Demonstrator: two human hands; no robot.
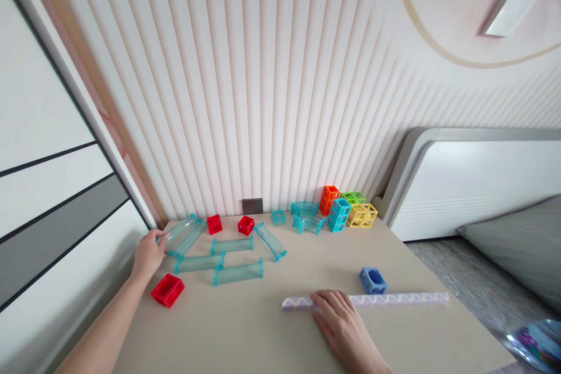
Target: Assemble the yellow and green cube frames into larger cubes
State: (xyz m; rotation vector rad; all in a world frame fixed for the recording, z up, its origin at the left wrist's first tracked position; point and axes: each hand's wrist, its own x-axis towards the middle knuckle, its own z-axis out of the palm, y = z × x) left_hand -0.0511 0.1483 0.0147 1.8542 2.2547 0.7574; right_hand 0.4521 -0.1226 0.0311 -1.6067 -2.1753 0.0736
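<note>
The left arm is stretched forward along the left side of the tabletop (263,327), and the left hand (149,254) is held with its fingers curled and closed at the far end of the reach. The right hand (342,324) is laid palm down near the front edge, its fingers extended and spread flat, with the wrist bent slightly inward.
</note>
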